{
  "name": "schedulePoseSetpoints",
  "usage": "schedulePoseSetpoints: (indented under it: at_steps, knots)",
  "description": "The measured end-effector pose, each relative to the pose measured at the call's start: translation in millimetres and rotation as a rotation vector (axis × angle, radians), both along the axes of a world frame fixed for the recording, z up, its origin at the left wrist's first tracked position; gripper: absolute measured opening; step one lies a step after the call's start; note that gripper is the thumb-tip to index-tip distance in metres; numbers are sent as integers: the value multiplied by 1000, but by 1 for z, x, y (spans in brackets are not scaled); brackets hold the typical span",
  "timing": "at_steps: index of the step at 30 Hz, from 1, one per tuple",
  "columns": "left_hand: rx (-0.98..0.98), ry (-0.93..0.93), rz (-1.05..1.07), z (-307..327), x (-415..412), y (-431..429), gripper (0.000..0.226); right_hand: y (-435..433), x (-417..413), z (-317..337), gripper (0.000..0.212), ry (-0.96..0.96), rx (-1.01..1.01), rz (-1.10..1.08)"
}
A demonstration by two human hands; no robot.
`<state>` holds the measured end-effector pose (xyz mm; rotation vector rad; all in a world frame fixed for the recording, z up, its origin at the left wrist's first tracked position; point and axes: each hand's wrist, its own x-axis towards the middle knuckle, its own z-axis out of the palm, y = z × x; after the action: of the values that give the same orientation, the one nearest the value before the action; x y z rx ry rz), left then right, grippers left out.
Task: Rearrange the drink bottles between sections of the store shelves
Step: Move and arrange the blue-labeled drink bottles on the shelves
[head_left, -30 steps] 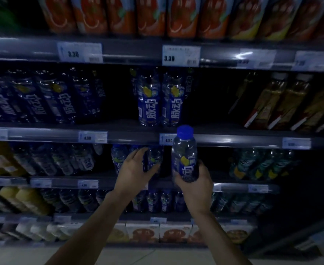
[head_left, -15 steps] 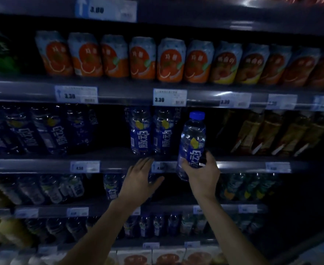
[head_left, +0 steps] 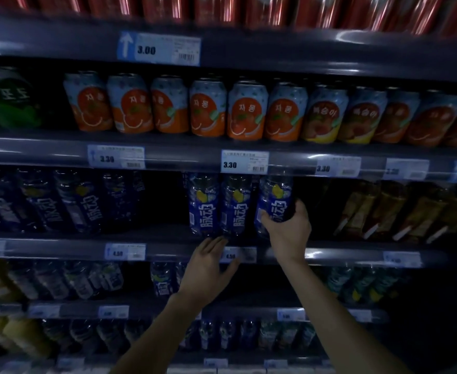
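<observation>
Nearest us, our left hand [head_left: 208,261] hovers with fingers spread and empty at the shelf edge [head_left: 168,251], while beyond it our right hand [head_left: 288,229], gripping the blue bottle [head_left: 273,205], has raised it from the lower section and slots it beside two matching bottles [head_left: 219,205].

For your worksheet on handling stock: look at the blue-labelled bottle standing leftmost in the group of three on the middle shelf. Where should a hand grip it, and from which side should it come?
Grip the leftmost bottle around its labelled middle, coming from the front and its left. It stands upright; its top is tucked behind the shelf edge above, a second bottle crowds its right, and the dark gap on its left looks open.
</observation>
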<state>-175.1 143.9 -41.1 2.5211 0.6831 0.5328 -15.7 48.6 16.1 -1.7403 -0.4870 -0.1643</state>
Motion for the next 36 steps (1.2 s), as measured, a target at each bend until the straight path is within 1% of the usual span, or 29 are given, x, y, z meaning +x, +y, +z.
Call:
schedulePoseSetpoints:
  at_steps: [2, 7, 11, 19, 21, 25, 36]
  knots:
    - [13, -1, 5, 0, 1, -1, 63, 5, 0, -5, 77, 16, -10, 9]
    - [34, 14, 17, 1, 1, -3, 64, 11, 0, -16, 73, 29, 27, 18]
    - [50, 19, 25, 1, 1, -3, 63, 15, 5, -17, 65, 3, 30, 24]
    - [43, 53, 23, 5, 0, -1, 68, 22, 13, -21, 71, 9, 30, 27]
    - [43, 72, 22, 7, 1, -1, 70, 20, 12, -23, 72, -8, 27, 26]
    - [37, 87, 32, 9, 2, 1, 71, 13, 8, -28, 67, -104, -16, 35]
    - [10, 92, 19, 15, 1, 2, 70, 12, 8, -28, 63, -133, -80, 37]
